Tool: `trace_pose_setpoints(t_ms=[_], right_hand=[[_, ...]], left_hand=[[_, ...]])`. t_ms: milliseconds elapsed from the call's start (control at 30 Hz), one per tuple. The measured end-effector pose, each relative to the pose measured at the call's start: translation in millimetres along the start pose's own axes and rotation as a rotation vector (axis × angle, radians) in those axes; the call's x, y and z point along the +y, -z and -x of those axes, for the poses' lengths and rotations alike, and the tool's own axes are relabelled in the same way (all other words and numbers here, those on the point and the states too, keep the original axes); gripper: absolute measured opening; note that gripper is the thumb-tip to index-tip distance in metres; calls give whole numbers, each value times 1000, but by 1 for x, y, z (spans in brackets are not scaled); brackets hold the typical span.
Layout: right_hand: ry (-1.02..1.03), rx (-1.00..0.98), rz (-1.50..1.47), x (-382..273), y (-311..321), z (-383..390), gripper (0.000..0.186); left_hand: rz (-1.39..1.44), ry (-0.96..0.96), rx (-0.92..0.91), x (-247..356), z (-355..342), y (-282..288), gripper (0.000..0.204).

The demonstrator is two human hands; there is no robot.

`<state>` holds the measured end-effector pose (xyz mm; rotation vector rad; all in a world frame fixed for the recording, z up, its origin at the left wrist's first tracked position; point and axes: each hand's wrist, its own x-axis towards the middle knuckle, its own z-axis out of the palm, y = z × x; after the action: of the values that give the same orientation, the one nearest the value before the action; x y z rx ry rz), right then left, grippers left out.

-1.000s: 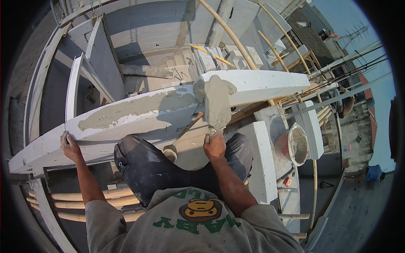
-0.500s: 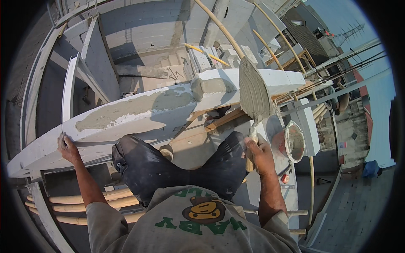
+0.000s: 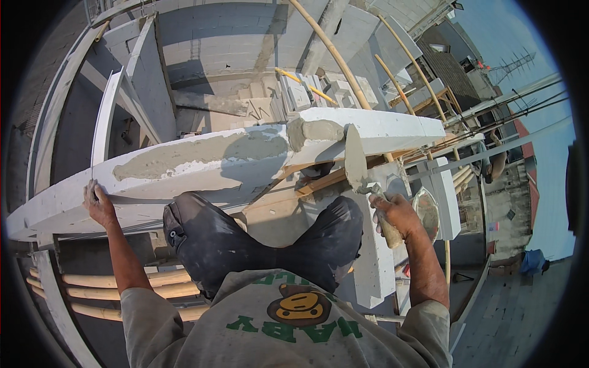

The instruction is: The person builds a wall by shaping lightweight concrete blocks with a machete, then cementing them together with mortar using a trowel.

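Observation:
My right hand [image 3: 399,216] grips the handle of a pointed trowel [image 3: 354,161], held in front of my right knee. Its blade is turned nearly edge-on, and the tip is at the right end of a grey mortar patch [image 3: 322,129]. That patch covers the left end of a raised white block [image 3: 380,124]. To its left, a longer mortar layer [image 3: 178,158] spreads along the top of the white block wall [image 3: 67,205]. My left hand [image 3: 98,205] rests on that wall's near edge, fingers bent loosely and apart, holding nothing.
A mortar bucket [image 3: 427,211] stands behind my right forearm, partly hidden. White blocks [image 3: 377,264] lie beside my right knee. Bamboo poles [image 3: 123,294] run below on the left, and another pole [image 3: 334,55] slants beyond the wall. Thin metal bars [image 3: 491,122] extend to the right.
The trowel has come down and turned from broad face to nearly edge-on, its tip now at the raised block. More mortar shows on that block. My left hand stays on the wall.

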<state>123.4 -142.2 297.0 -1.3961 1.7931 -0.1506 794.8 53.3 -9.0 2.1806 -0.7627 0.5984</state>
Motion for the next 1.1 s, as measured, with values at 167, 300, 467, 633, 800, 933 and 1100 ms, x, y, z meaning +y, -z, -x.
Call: trace_pose_setpoints(t_ms=[167, 300, 467, 633, 800, 933, 1100], right_hand=[[-23, -66, 12, -27, -17, -6, 42], [30, -126, 82, -59, -26, -13, 43], [225, -141, 361, -71, -21, -33, 52], [372, 102, 906, -59, 0, -58, 54], [291, 105, 970, -66, 17, -83, 53], [219, 124, 768, -64, 19, -91, 53], [138, -3, 250, -53, 1, -48, 42]], left_hand=[[-28, 9, 2, 3, -1, 1, 34], [-10, 9, 8, 3, 0, 1, 34], [-51, 7, 16, 12, 1, 4, 33], [-6, 7, 11, 2, -1, 2, 34], [-92, 19, 36, 14, 2, 5, 35], [-59, 3, 19, 8, -2, 4, 35], [-32, 3, 10, 9, 0, 2, 35]])
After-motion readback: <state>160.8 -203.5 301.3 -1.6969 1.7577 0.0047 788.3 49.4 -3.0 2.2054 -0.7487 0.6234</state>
